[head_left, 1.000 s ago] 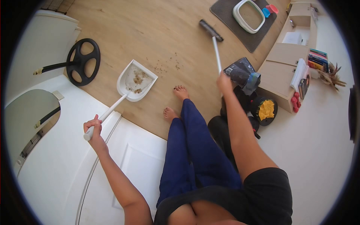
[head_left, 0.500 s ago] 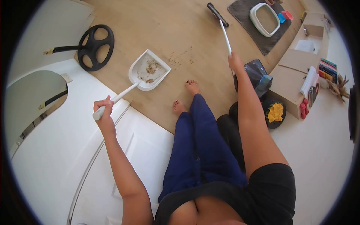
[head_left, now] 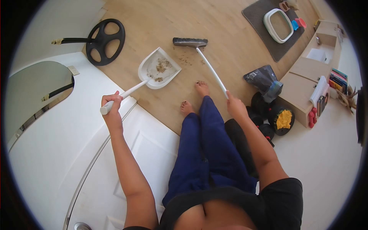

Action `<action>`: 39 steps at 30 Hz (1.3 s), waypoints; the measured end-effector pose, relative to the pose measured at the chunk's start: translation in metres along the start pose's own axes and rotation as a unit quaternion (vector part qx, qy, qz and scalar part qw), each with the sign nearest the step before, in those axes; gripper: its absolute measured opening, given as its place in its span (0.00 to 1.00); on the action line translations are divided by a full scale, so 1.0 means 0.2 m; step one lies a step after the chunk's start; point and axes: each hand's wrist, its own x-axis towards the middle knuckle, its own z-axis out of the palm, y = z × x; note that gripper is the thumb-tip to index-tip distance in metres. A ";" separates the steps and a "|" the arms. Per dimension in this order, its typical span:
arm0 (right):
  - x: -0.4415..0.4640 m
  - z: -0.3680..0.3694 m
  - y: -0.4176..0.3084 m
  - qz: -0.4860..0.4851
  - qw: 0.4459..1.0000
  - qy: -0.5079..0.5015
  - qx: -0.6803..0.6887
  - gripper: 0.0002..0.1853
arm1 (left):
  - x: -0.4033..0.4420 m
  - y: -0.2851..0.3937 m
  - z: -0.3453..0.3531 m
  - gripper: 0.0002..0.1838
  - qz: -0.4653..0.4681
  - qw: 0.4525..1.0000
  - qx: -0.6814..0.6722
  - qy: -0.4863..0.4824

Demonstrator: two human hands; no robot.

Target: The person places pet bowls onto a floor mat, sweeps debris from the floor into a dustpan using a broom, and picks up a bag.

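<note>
My left hand (head_left: 112,110) is closed around the white handle of a long-handled dustpan (head_left: 168,76). Brown debris (head_left: 162,65) lies inside the pan, whose open edge faces right on the wooden floor. In my right hand (head_left: 236,107) is the white pole of a broom (head_left: 213,73), fingers wrapped round it. The broom's dark grey head (head_left: 190,42) is beyond and to the right of the pan. Scattered crumbs (head_left: 185,61) lie on the floor between the broom head and the pan's edge. My bare feet stand just below.
A black wheel-shaped base (head_left: 105,41) stands at the left by a white door. On the right are a black plastic bag (head_left: 264,79), dumbbell weights (head_left: 281,119) and a low wooden cabinet (head_left: 301,85). A litter tray (head_left: 278,25) sits on a grey mat (head_left: 255,17).
The broom head has swung left and lower, from near the mat to beside the crumbs. My right hand has come down closer to my body. The dustpan stays on the floor in my left hand.
</note>
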 end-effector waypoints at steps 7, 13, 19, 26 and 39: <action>0.73 -0.24 -0.34 -0.049 0.990 0.116 0.065 0.20 | 0.00 0.01 0.02 0.05 0.009 1.000 0.017 -0.004; 0.80 -0.22 -0.47 -0.059 0.994 0.083 -0.042 0.20 | 0.00 0.02 0.02 0.05 -0.003 1.000 0.014 -0.002; 0.02 0.10 -0.01 -0.061 0.990 0.003 -0.124 0.26 | 0.03 0.02 -0.02 0.07 -0.033 0.999 -0.014 -0.010; -0.27 -0.01 0.04 0.003 0.996 0.033 -0.078 0.25 | 0.02 -0.02 -0.04 0.07 -0.001 1.000 -0.002 -0.023; -0.04 0.16 -0.29 0.078 0.992 0.047 0.087 0.17 | -0.02 -0.05 -0.07 0.06 -0.007 0.999 0.011 -0.041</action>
